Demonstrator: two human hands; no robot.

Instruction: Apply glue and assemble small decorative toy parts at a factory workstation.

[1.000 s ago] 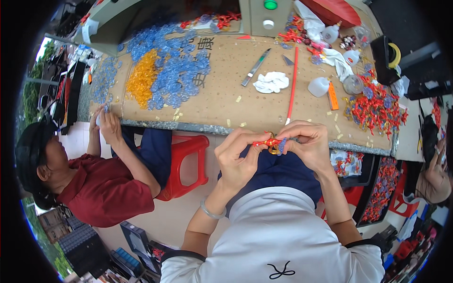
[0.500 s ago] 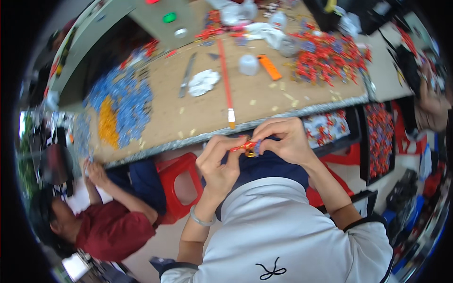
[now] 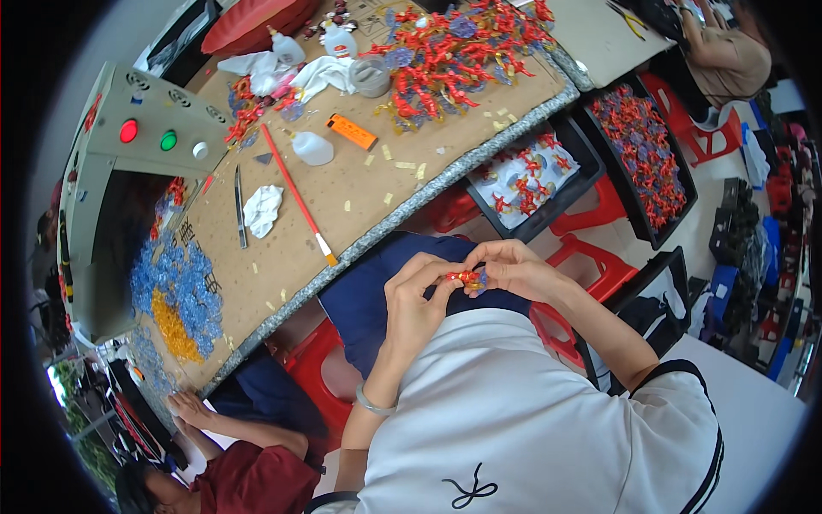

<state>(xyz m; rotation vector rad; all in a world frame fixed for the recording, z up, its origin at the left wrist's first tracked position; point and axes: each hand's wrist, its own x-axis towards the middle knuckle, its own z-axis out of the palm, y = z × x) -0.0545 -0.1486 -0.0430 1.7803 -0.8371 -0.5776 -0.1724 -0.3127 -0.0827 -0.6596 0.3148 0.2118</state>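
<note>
The view had swung, bringing the black tray (image 3: 556, 212) nearer the upper middle, but the handwork seemed little advanced — left hand (image 3: 413, 300) and right hand (image 3: 520, 273) stayed pinched on the red trinket (image 3: 467, 278) at centre frame.

I have a tan workbench (image 3: 360, 187) with a speckled grey edge slanting across my feed, red stools (image 3: 310, 353) beside it on a pale floor (image 3: 704, 210). Greenery (image 3: 94, 450) shows at my lower left in daylight, while dark clutter (image 3: 738, 231) crowds the far right.
</note>
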